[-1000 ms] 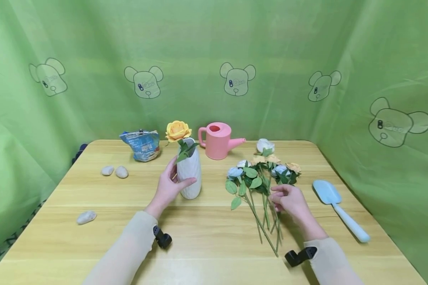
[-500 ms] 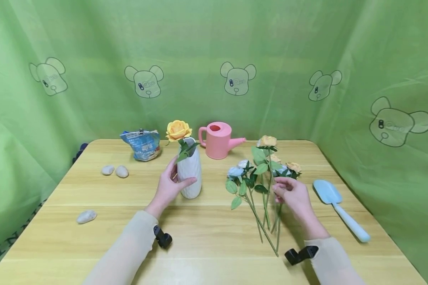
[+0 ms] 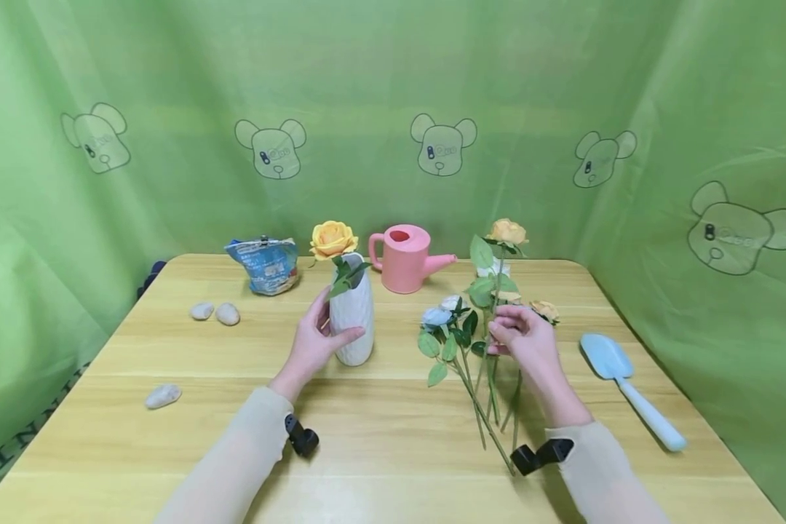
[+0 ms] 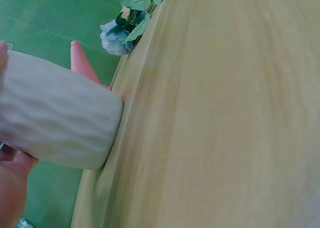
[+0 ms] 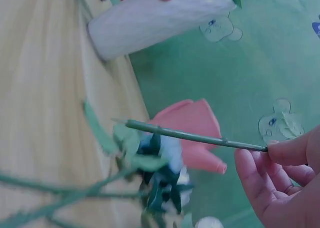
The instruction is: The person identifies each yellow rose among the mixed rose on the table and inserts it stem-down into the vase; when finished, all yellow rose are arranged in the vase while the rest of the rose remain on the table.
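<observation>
My left hand (image 3: 314,342) grips a white textured vase (image 3: 352,329) standing on the table, thumb across its front. A yellow rose (image 3: 333,239) with green leaves leans out of its mouth. With thumb and fingers, my right hand (image 3: 529,340) pinches the stem of a peach rose (image 3: 508,231), held upright over the other flowers. In the right wrist view the lower end of that green stem (image 5: 190,136) sticks out free from the fingers. Loose artificial flowers lie below, among them a blue rose (image 3: 436,317) and another peach rose (image 3: 545,311).
Behind the vase stand a pink watering can (image 3: 405,260) and a blue bag (image 3: 268,268). Three pale stones (image 3: 162,396) lie on the left. A light blue trowel (image 3: 635,393) lies at the right. Green curtain (image 3: 367,87) hangs around the wooden table (image 3: 380,451).
My right hand has taken the peach rose by its stem and lifted it up out of the pile, drifting slightly left. My left hand stays on the vase.
</observation>
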Motion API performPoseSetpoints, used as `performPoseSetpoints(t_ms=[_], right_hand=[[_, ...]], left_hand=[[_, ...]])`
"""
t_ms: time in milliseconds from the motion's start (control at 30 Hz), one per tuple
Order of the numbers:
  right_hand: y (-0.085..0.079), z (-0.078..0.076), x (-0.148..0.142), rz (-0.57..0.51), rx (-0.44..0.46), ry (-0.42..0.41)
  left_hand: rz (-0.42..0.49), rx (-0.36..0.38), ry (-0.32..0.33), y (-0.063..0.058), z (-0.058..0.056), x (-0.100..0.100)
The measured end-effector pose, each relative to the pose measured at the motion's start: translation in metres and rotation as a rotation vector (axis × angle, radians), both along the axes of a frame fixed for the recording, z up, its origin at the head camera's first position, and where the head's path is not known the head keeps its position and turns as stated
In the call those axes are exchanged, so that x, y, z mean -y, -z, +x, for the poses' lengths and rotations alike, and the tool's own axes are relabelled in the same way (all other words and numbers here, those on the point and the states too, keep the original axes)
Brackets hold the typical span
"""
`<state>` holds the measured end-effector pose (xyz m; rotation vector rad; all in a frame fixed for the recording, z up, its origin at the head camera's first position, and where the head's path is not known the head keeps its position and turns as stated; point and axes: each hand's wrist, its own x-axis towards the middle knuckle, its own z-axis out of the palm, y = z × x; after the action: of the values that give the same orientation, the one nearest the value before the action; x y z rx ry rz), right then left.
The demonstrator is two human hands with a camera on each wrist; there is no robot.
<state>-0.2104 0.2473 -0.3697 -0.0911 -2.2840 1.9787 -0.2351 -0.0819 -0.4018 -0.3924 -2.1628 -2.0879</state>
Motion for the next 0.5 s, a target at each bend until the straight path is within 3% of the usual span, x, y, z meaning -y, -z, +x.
performPoseSetpoints(t_ms=[300,500], right_hand=[[-0.038,-0.018,0.041,-0.160,0.016,-0.096],[-0.077,-0.041,0.079,-0.238,-0.060,-0.026]], left_hand=[[-0.008,0.001,0.005,0.000,-0.001,-0.001],[-0.032,0.010,-0.003,-0.001,-0.001,0.001]])
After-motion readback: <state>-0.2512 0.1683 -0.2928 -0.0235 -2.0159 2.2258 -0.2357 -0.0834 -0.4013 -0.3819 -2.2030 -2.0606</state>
